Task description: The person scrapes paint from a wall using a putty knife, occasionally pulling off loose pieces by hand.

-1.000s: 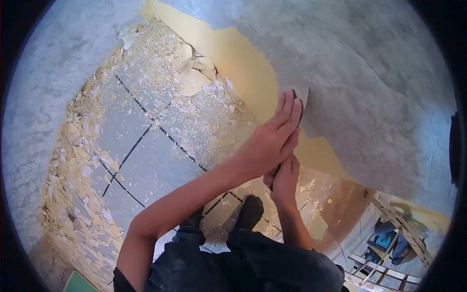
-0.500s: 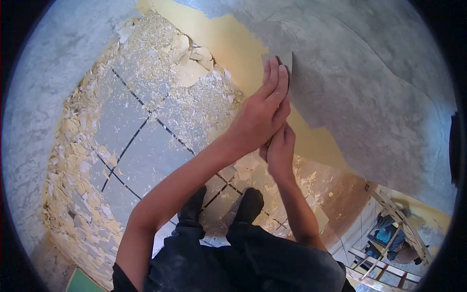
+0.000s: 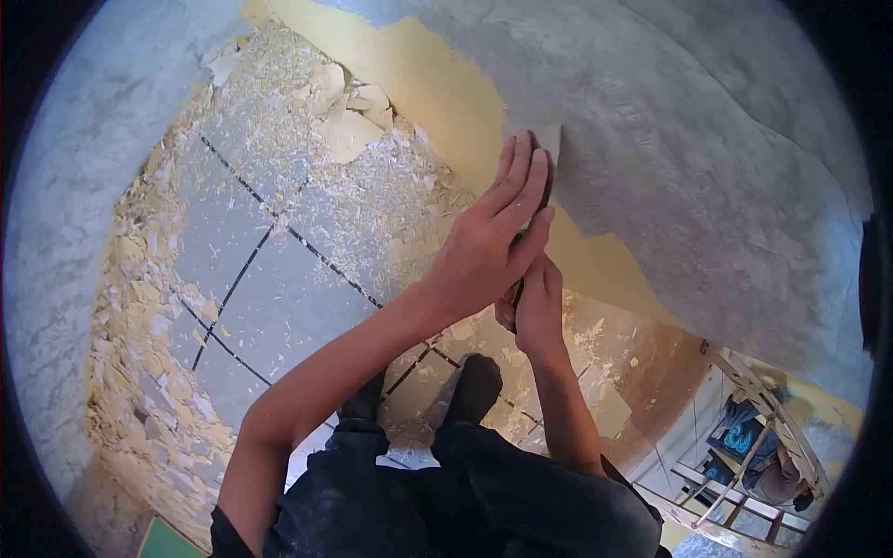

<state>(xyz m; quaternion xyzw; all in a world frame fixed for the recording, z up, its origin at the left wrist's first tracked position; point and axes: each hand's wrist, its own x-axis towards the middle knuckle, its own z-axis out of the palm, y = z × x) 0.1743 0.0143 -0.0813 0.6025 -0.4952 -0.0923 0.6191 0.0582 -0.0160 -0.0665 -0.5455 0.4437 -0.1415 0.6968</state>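
A flat scraper (image 3: 549, 141) lies against the wall, where the grey surface meets a yellow strip (image 3: 446, 88). My left hand (image 3: 502, 223) presses on its blade with the fingers held together and stretched along it. Lower down, my right hand (image 3: 538, 307) is wrapped round the dark handle, most of which is hidden by the two hands. The rough grey wall surface (image 3: 688, 177) spreads to the right of the blade.
Peeled yellow flakes (image 3: 139, 344) cover the tiled floor (image 3: 279, 307) at the left. Larger pieces (image 3: 349, 135) lie near the wall. My feet (image 3: 474, 386) stand below my hands. At the lower right are a wooden ladder (image 3: 791, 432) and another person (image 3: 774, 479).
Both hands and the scraper have moved a little down along the wall. The view has shifted slightly. The other person at the lower right has changed posture slightly.
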